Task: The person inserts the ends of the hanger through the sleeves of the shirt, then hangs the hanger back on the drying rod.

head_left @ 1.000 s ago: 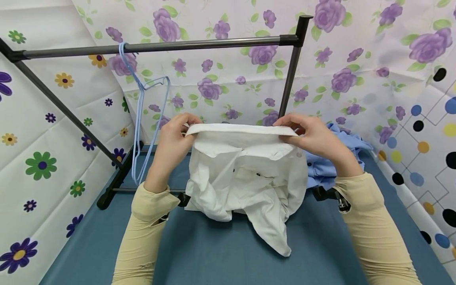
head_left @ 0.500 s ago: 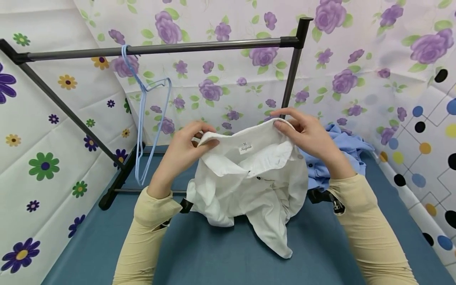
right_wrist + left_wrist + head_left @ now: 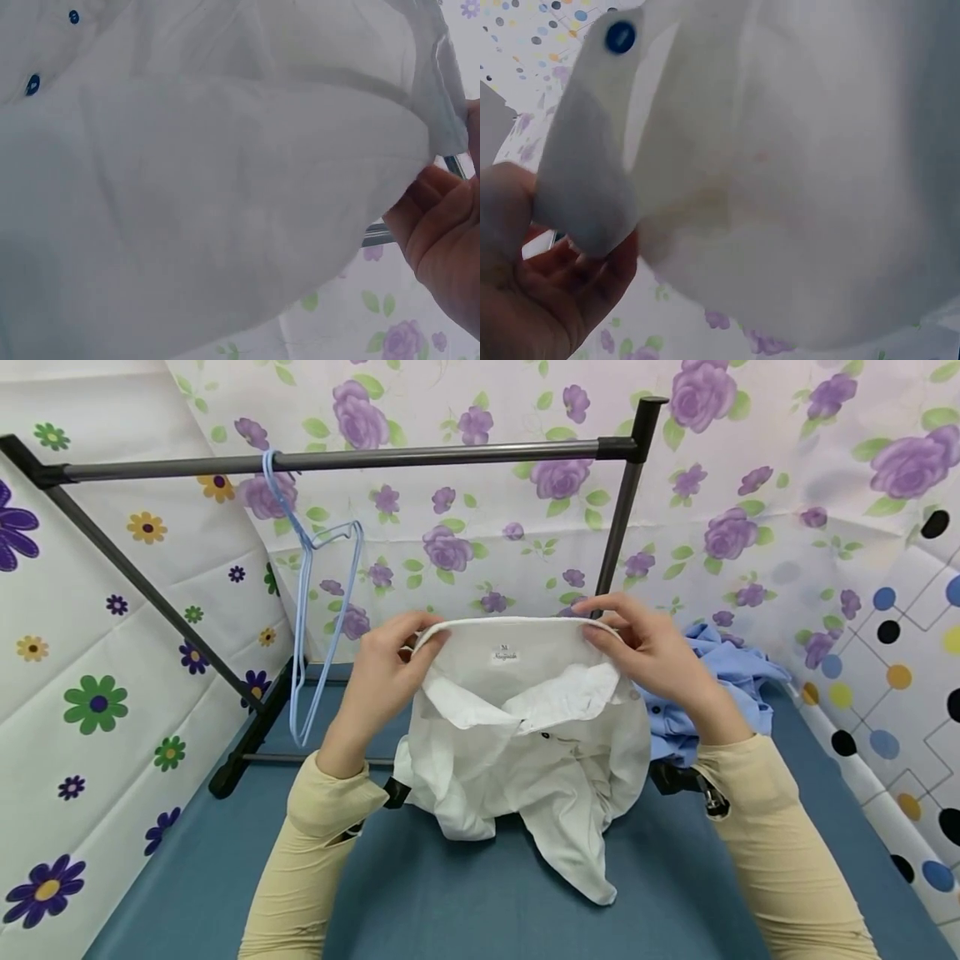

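A white shirt (image 3: 517,777) with dark buttons hangs in folds between the two hands, its collar uppermost and a small label showing inside the neck. My left hand (image 3: 390,681) pinches the left end of the collar between thumb and fingers. At the right end, my right hand (image 3: 652,652) pinches the collar the same way. In the left wrist view, white cloth with a blue button fills most of the picture beside the left hand (image 3: 562,277). The right wrist view has the right hand (image 3: 442,225) gripping the shirt's edge, with two buttons at upper left.
Behind the hands stands a black garment rack (image 3: 450,456). Blue hangers (image 3: 300,610) hang near its left end. A crumpled blue shirt (image 3: 720,685) lies behind the right hand on the blue-covered table (image 3: 450,910). Patterned cloth surrounds the table.
The collar has tipped so that its inner side and label face the camera. The left hand has shifted slightly right, and the collar edge has levelled since half a second ago.
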`<control>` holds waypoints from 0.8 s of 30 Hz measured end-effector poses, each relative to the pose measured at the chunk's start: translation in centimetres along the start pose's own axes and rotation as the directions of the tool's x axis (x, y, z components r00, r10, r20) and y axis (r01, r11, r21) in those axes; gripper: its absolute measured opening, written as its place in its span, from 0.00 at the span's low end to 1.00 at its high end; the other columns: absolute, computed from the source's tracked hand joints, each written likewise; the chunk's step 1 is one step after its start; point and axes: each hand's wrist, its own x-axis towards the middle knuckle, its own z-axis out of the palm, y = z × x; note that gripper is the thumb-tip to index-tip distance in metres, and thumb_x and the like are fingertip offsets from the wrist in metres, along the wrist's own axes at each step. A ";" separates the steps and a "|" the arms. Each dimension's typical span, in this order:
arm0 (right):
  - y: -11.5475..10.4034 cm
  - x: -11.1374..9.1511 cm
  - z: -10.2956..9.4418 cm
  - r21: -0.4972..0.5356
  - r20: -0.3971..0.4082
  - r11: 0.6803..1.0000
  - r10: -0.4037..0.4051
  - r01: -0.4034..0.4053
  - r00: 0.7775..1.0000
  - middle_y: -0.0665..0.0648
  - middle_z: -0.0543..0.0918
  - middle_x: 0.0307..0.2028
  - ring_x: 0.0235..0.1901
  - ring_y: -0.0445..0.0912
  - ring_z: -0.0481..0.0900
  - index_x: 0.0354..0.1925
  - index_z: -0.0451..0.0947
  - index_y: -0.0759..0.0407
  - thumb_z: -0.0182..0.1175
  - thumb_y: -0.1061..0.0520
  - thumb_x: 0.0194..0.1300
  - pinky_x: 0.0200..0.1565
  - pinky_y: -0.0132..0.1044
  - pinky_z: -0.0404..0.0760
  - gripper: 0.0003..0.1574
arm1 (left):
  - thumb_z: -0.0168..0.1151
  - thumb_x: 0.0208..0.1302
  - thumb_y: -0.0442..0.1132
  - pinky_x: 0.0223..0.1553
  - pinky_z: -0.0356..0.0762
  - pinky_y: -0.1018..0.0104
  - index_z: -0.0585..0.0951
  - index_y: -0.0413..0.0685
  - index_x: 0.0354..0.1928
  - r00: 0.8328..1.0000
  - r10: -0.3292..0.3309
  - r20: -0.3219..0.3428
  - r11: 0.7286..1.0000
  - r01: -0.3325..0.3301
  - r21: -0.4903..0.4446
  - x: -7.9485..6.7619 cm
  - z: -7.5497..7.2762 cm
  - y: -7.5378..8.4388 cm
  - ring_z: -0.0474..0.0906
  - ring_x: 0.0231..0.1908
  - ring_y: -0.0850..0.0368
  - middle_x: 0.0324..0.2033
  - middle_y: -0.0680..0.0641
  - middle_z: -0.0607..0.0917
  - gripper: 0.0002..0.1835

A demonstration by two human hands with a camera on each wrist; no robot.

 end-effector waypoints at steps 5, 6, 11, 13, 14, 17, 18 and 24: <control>0.2 0.0 0.5 0.027 0.048 0.989 -0.143 0.142 0.989 0.49 0.57 0.11 0.09 0.41 0.51 0.59 0.68 0.56 0.50 0.68 0.68 0.15 0.35 0.59 0.23 | 0.57 0.66 0.43 0.21 0.68 0.66 0.83 0.47 0.40 0.983 -0.063 -0.173 0.996 0.072 0.045 0.4 0.4 0.2 0.71 0.21 0.60 0.33 0.52 0.82 0.09; 0.3 0.0 0.6 0.030 0.053 0.988 -0.151 0.150 0.987 0.48 0.55 0.11 0.08 0.41 0.50 0.59 0.68 0.55 0.50 0.68 0.68 0.14 0.34 0.58 0.23 | 0.57 0.66 0.43 0.21 0.68 0.65 0.83 0.46 0.40 0.979 -0.075 -0.189 0.995 0.086 0.051 0.4 0.5 0.2 0.71 0.21 0.60 0.34 0.51 0.82 0.10; 0.3 0.0 0.5 0.007 0.070 0.986 -0.167 0.167 0.983 0.50 0.67 0.14 0.08 0.39 0.50 0.54 0.75 0.57 0.50 0.70 0.67 0.18 0.32 0.62 0.20 | 0.57 0.66 0.43 0.21 0.68 0.65 0.83 0.47 0.39 0.975 -0.096 -0.202 0.992 0.110 0.057 0.5 0.8 0.1 0.71 0.20 0.60 0.34 0.51 0.81 0.09; 0.2 0.0 0.3 -0.012 0.072 0.987 -0.158 0.159 0.985 0.51 0.74 0.20 0.09 0.39 0.50 0.51 0.77 0.59 0.50 0.70 0.67 0.19 0.32 0.63 0.18 | 0.57 0.66 0.43 0.21 0.68 0.65 0.82 0.47 0.39 0.977 -0.094 -0.192 0.993 0.106 0.052 0.5 0.8 0.0 0.72 0.21 0.60 0.34 0.52 0.81 0.09; 0.2 0.0 0.3 -0.020 0.070 0.989 -0.143 0.145 0.987 0.52 0.74 0.20 0.09 0.39 0.50 0.50 0.78 0.60 0.50 0.70 0.67 0.19 0.32 0.63 0.17 | 0.57 0.66 0.44 0.21 0.68 0.65 0.82 0.47 0.39 0.979 -0.094 -0.184 0.993 0.104 0.048 0.5 0.8 0.0 0.72 0.21 0.61 0.34 0.52 0.81 0.09; 0.0 -0.1 0.2 -0.056 0.045 0.995 -0.077 0.080 0.996 0.52 0.68 0.15 0.10 0.41 0.52 0.52 0.78 0.58 0.51 0.66 0.68 0.16 0.34 0.61 0.17 | 0.57 0.66 0.44 0.21 0.69 0.66 0.82 0.49 0.40 0.985 -0.089 -0.145 0.995 0.095 0.039 0.4 0.7 0.0 0.72 0.23 0.61 0.34 0.53 0.81 0.09; -0.1 -0.2 0.1 -0.070 0.033 0.996 -0.055 0.057 0.998 0.51 0.63 0.13 0.10 0.42 0.52 0.54 0.77 0.57 0.52 0.65 0.68 0.15 0.35 0.59 0.18 | 0.57 0.66 0.44 0.21 0.69 0.66 0.82 0.49 0.41 0.988 -0.086 -0.126 0.995 0.092 0.035 0.3 0.6 0.0 0.71 0.23 0.61 0.35 0.54 0.81 0.09; -0.2 -0.3 0.2 -0.112 -0.012 0.994 -0.008 0.006 1.000 0.51 0.58 0.11 0.12 0.43 0.55 0.58 0.74 0.56 0.54 0.64 0.66 0.16 0.36 0.60 0.21 | 0.58 0.65 0.45 0.24 0.72 0.65 0.81 0.51 0.42 0.997 -0.079 -0.013 0.997 0.079 0.014 0.2 0.5 0.1 0.71 0.27 0.61 0.34 0.55 0.79 0.09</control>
